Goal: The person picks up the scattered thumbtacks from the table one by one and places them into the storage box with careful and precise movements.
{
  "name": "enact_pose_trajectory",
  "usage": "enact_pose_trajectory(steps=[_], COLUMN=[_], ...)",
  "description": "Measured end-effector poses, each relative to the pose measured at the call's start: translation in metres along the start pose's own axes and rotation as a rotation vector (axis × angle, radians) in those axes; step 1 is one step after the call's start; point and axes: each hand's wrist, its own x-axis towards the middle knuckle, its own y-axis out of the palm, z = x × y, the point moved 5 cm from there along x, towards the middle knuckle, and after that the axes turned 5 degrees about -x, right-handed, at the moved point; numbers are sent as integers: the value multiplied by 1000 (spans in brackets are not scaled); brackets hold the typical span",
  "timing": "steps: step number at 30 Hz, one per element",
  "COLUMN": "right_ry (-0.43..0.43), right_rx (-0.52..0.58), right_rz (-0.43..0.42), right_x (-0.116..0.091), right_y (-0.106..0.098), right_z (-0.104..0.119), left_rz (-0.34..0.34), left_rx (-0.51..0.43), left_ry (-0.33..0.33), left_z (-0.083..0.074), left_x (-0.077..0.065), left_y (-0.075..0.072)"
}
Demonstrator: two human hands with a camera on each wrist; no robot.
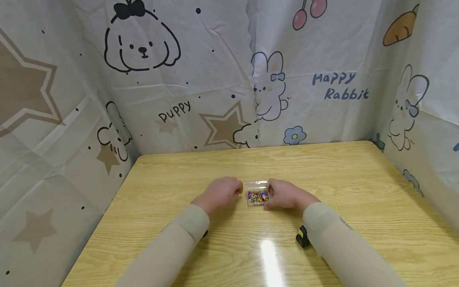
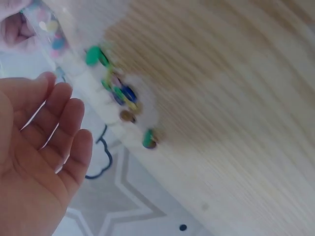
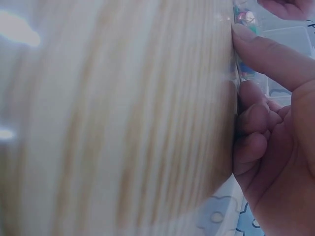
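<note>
A small clear plastic case [image 1: 255, 205] sits in the middle of the table, its clear lid [image 1: 257, 185] raised at the back. Many small multicoloured pieces [image 1: 258, 197] fill its front part. My right hand [image 1: 287, 194] grips the case's right side, thumb at the front edge and fingers farther back. Just left of the case is my left hand [image 1: 220, 193], apart from it, with loosely bent fingers and nothing visible in them. Several loose coloured pieces [image 2: 127, 93], blurred, lie on the table beside that hand; they are mostly hidden in the head view.
The wooden table [image 1: 251, 167] has patterned cloth [image 1: 215, 79] hanging behind it and at both sides. A black and yellow object [image 1: 303, 236] shows beside the right forearm. Light glares off the tabletop near the front.
</note>
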Motion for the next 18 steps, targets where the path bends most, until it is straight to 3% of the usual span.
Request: enact_pose_trajectory(steps=[10,18], right_ry=[-7,13], right_rx=[1,18], right_rz=[-1,5], right_x=[0,-2], right_y=[1,1], right_z=[0,2], left_rz=[126,90], left_rx=[3,58], left_ry=[-30,26], left_z=[12,5], left_x=[-7,-8], left_y=[4,5])
